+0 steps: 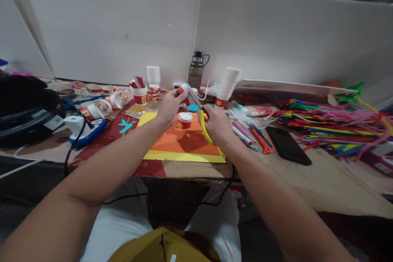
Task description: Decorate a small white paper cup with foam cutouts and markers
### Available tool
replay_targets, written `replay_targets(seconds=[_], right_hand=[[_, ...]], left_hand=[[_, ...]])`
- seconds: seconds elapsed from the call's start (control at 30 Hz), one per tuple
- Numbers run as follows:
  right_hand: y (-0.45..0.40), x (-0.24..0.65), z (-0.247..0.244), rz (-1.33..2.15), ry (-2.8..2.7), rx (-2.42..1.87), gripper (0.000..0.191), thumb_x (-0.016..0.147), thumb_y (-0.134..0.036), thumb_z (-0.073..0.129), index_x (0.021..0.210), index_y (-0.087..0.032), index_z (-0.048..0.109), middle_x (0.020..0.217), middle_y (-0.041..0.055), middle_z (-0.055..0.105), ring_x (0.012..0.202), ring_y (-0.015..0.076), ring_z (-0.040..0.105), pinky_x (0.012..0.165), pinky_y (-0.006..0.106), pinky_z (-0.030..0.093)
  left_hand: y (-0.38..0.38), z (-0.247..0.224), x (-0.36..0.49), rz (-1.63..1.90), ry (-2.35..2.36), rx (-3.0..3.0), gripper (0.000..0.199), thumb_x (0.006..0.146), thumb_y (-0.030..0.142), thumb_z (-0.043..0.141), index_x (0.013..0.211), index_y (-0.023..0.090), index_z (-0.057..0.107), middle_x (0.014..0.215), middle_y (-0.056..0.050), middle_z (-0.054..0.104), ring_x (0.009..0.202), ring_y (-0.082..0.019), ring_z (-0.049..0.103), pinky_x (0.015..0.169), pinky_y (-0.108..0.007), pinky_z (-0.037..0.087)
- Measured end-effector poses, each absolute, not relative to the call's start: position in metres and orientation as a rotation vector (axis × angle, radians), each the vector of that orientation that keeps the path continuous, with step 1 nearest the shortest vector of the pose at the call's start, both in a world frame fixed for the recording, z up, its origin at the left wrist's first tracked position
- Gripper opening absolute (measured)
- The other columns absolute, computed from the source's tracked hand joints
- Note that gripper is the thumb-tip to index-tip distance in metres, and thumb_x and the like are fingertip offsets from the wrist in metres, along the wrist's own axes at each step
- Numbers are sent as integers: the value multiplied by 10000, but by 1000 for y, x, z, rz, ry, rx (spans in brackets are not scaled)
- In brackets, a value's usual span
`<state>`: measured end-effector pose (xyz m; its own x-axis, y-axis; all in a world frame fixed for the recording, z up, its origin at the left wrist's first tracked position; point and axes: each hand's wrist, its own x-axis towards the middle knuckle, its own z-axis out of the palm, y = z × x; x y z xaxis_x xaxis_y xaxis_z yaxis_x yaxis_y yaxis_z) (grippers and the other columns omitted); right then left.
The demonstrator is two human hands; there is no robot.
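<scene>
My left hand (pixel 168 107) pinches a red-and-white piece of paper cup (pixel 184 89) above the paper sheets. My right hand (pixel 217 122) is closed on yellow-handled scissors (pixel 205 130), their blades pointing up and to the left against the cup piece. Whether the blades are open or shut on it cannot be made out. Below, a short red-and-white cup piece (pixel 184 120) stands on an orange sheet (pixel 167 141), which lies over a yellow sheet (pixel 184 156). Blue paper scraps (pixel 193 108) lie just behind it.
Stacked paper cups (pixel 229 86) and a dark bottle (pixel 195 69) stand at the back. A cup (pixel 140 95) holds red-and-white strips. To the right lie markers (pixel 242 132), an orange cutter (pixel 263 142), a phone (pixel 288 145) and colourful pipe cleaners (pixel 334 125). A blue power strip (pixel 89 133) sits left.
</scene>
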<state>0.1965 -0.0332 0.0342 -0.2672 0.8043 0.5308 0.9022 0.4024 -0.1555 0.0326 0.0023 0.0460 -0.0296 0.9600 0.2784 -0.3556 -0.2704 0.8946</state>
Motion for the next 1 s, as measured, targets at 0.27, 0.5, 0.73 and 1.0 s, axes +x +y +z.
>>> replay_targets(seconds=[0.27, 0.5, 0.73, 1.0], right_hand=[[-36, 196, 34, -147, -2106, -1443, 365, 921, -442, 455, 1148, -187, 584, 917, 104, 594, 804, 230, 570, 680, 298, 383], [-32, 197, 30, -176, -2071, -1442, 365, 930, -452, 422, 1125, -198, 596, 935, 102, 593, 771, 219, 555, 673, 300, 381], [-36, 195, 35, -203, -2091, -1458, 330, 923, -412, 459, 1100, -180, 613, 887, 98, 651, 759, 215, 573, 662, 286, 348], [-33, 197, 34, -152, -2107, -1397, 311, 917, -419, 459, 1063, -189, 608, 891, 89, 660, 764, 210, 582, 681, 286, 372]], left_hand=[[1, 43, 38, 1582, 775, 1201, 205, 771, 302, 730, 899, 169, 640, 833, -15, 703, 592, -89, 617, 415, -164, 430], [-2, 40, 42, 1574, 771, 1247, 226, 763, 325, 739, 892, 164, 649, 829, -30, 709, 650, -108, 648, 432, -166, 463], [-1, 41, 40, 1572, 750, 1245, 255, 742, 329, 759, 912, 162, 665, 837, -30, 710, 662, -115, 659, 462, -179, 495], [-2, 41, 40, 1598, 712, 1205, 230, 774, 333, 722, 912, 165, 647, 862, -34, 705, 660, -113, 649, 465, -185, 498]])
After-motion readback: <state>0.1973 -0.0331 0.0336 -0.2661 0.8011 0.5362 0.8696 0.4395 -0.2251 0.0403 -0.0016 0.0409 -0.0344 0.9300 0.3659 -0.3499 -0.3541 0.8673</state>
